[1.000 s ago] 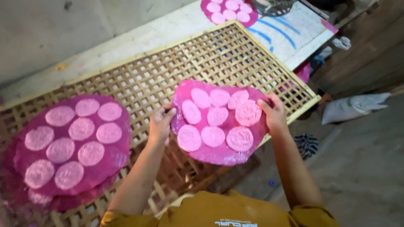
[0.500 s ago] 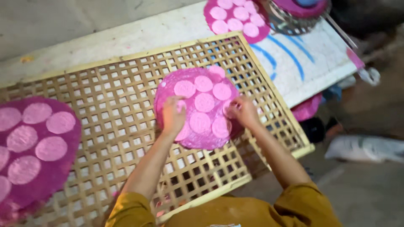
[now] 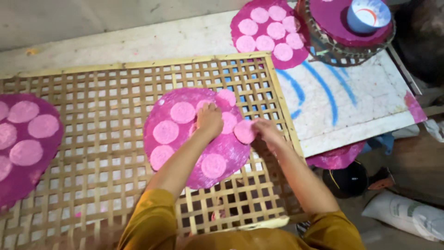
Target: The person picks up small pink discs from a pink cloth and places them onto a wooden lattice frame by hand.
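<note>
A round magenta sheet (image 3: 185, 153) dotted with several pale pink discs lies flat on a bamboo lattice rack (image 3: 92, 92). My left hand (image 3: 210, 119) rests on the sheet's upper middle, fingers pressed down among the discs. My right hand (image 3: 267, 130) is at the sheet's right edge, its fingertips closed on one pink disc (image 3: 243, 131). Both forearms reach in from the bottom, in mustard-yellow sleeves.
A second magenta sheet with discs (image 3: 25, 143) lies at the rack's left end, a third (image 3: 270, 30) on the white board with blue strokes (image 3: 351, 106). A woven tray (image 3: 323, 34) holds a blue-and-white bowl (image 3: 368, 14). A white sack (image 3: 407, 215) lies on the floor.
The sheet, held by both hands at its edges a second ago, now lies on the rack. My left hand has moved onto its middle and my right to an edge disc.
</note>
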